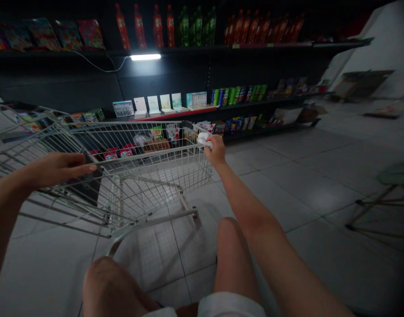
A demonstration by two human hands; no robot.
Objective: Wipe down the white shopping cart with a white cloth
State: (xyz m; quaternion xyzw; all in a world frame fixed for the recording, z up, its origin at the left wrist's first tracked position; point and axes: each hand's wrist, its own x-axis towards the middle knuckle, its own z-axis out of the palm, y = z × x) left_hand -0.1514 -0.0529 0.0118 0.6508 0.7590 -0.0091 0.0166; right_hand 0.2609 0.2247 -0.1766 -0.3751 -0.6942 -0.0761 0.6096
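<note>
Bare knees and white shorts lie nearest, below both arms. The right hand's fingers curl closed around a crumpled white cloth, which sits at the corner of a white wire shopping cart. The left hand's fingers lie open and nearly straight, their tips at the cart's top rail. Beyond the fingers, past the wire, black metal store shelving carries red and green plastic bottles and colourful packets. Pale square floor tiles spread to the right of the right fingers.
</note>
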